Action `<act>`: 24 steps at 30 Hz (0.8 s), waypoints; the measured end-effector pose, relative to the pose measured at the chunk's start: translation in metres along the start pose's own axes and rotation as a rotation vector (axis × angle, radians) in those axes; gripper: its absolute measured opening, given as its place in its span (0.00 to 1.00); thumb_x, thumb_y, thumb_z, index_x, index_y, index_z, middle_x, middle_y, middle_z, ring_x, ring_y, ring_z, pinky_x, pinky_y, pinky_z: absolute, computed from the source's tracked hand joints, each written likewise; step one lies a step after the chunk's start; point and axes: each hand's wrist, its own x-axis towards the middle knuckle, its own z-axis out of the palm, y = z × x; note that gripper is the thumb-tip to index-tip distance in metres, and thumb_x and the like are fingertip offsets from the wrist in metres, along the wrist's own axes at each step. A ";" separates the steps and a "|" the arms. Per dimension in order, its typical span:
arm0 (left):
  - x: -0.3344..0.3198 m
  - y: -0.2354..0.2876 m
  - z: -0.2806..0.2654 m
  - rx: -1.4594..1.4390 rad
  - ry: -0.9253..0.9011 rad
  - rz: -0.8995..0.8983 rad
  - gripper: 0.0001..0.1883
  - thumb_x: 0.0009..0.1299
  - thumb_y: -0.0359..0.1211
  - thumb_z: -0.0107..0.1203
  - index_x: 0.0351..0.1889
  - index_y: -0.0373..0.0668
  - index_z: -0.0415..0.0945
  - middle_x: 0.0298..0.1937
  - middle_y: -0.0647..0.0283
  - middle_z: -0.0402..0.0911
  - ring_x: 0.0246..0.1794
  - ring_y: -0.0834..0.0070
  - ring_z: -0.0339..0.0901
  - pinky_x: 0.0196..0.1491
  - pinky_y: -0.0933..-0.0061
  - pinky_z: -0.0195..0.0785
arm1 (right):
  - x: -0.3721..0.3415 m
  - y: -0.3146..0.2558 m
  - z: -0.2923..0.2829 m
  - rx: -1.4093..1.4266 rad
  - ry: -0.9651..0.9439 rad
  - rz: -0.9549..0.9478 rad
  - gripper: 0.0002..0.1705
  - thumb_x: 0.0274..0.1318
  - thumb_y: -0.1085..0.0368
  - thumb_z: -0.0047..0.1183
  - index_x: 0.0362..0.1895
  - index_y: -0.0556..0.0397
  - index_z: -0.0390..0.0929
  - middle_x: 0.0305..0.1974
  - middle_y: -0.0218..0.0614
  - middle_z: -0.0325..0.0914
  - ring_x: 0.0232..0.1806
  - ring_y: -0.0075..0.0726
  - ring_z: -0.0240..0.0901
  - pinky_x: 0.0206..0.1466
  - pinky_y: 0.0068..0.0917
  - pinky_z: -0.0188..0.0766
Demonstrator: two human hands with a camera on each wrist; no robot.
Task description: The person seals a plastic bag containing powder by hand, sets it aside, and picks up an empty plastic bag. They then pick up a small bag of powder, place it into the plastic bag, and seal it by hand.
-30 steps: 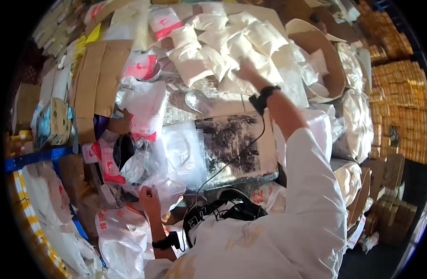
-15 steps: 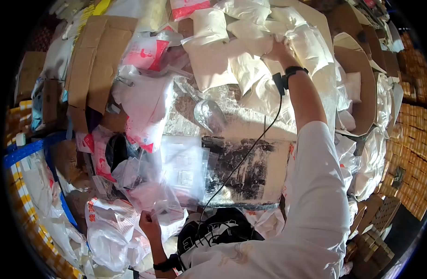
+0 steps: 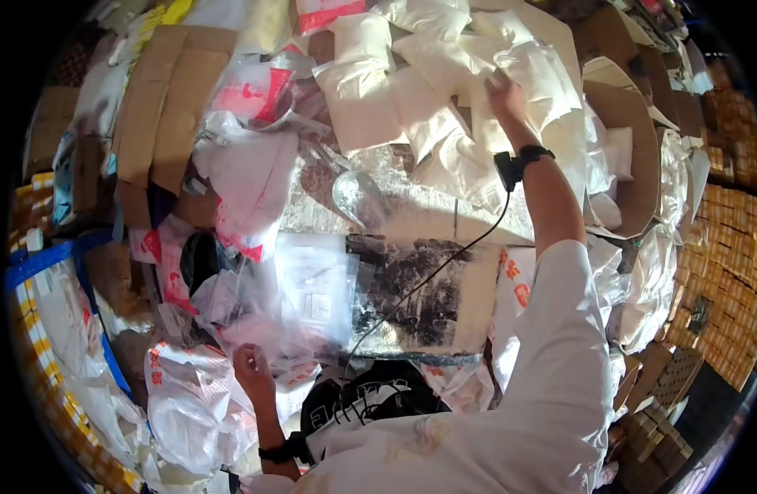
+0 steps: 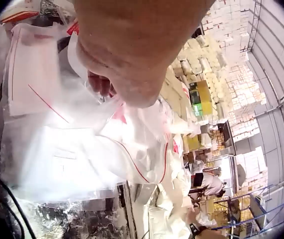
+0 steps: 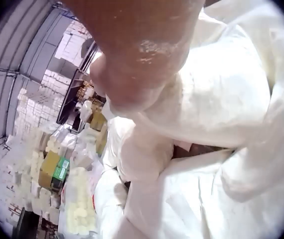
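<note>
Filled, pale bags (image 3: pixel 358 107) lie overlapping across the upper work surface. My right hand (image 3: pixel 506 99) touches them at the upper right, beside a plump bag (image 3: pixel 539 82). In the right wrist view the hand (image 5: pixel 137 64) lies against a white bag (image 5: pixel 221 94); its fingertips are hidden, so a grip cannot be made out. At the lower left, my left hand (image 3: pixel 253 370) is near crumpled clear plastic. The left wrist view shows curled fingers of the left hand (image 4: pixel 102 84) pinching the creased edge of a clear plastic bag (image 4: pixel 94 107).
A metal scoop (image 3: pixel 359 199) lies below the filled bags. Flat clear bags (image 3: pixel 313 288) are left of a dark, powdery patch (image 3: pixel 411 288). Cardboard (image 3: pixel 164 115) stands at left, an open carton (image 3: pixel 626 148) with bags at right. A thin cable runs from the right wrist across the surface.
The head view has shifted, bringing the surface nearer. My right hand has moved right across the bags, and a dark gap shows among them. My left hand remains by the clear plastic.
</note>
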 end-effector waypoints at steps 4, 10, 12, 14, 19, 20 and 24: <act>0.004 -0.002 -0.007 0.002 0.011 0.059 0.08 0.69 0.26 0.54 0.29 0.35 0.66 0.41 0.59 0.76 0.35 0.72 0.72 0.34 0.75 0.67 | 0.000 0.019 -0.036 0.134 0.288 0.015 0.16 0.57 0.57 0.58 0.43 0.53 0.80 0.40 0.50 0.82 0.44 0.62 0.78 0.46 0.43 0.74; 0.006 -0.014 -0.009 -0.008 0.047 0.069 0.05 0.69 0.26 0.55 0.32 0.35 0.71 0.42 0.58 0.77 0.40 0.70 0.75 0.37 0.73 0.71 | -0.028 0.008 -0.115 0.881 0.439 -0.099 0.01 0.61 0.74 0.51 0.37 0.57 0.75 0.25 0.20 0.65 0.26 0.14 0.57 0.27 0.17 0.54; 0.015 -0.028 -0.008 -0.040 0.035 0.040 0.05 0.69 0.28 0.56 0.36 0.35 0.74 0.41 0.58 0.77 0.41 0.70 0.76 0.41 0.71 0.74 | -0.065 -0.058 -0.178 0.854 0.325 -0.076 0.03 0.65 0.74 0.49 0.39 0.57 0.76 0.25 0.21 0.67 0.26 0.13 0.58 0.27 0.16 0.55; 0.023 -0.031 -0.001 -0.146 0.090 0.066 0.09 0.70 0.31 0.58 0.42 0.35 0.77 0.40 0.59 0.79 0.39 0.71 0.77 0.44 0.72 0.74 | -0.092 -0.080 -0.210 1.020 0.258 -0.103 0.04 0.66 0.73 0.48 0.42 0.56 0.76 0.29 0.23 0.72 0.29 0.12 0.65 0.29 0.14 0.60; 0.060 -0.026 0.026 -0.194 0.028 -0.114 0.10 0.69 0.33 0.58 0.32 0.33 0.76 0.31 0.57 0.78 0.33 0.72 0.74 0.40 0.69 0.68 | -0.169 -0.143 -0.263 0.801 0.246 -0.326 0.09 0.62 0.74 0.53 0.46 0.58 0.78 0.41 0.34 0.82 0.36 0.24 0.77 0.41 0.19 0.73; 0.063 -0.022 0.033 -0.229 0.009 -0.152 0.10 0.69 0.32 0.58 0.31 0.33 0.75 0.31 0.57 0.77 0.32 0.72 0.72 0.39 0.69 0.67 | -0.183 -0.134 -0.252 0.154 0.325 -0.627 0.09 0.61 0.73 0.53 0.46 0.58 0.78 0.40 0.34 0.82 0.36 0.26 0.78 0.42 0.22 0.74; 0.063 -0.009 0.063 -0.390 0.061 -0.128 0.09 0.69 0.32 0.57 0.32 0.36 0.72 0.29 0.64 0.73 0.29 0.76 0.67 0.35 0.69 0.63 | -0.313 -0.169 -0.203 1.014 -0.355 0.040 0.09 0.60 0.73 0.55 0.45 0.58 0.78 0.41 0.36 0.81 0.38 0.29 0.77 0.42 0.23 0.74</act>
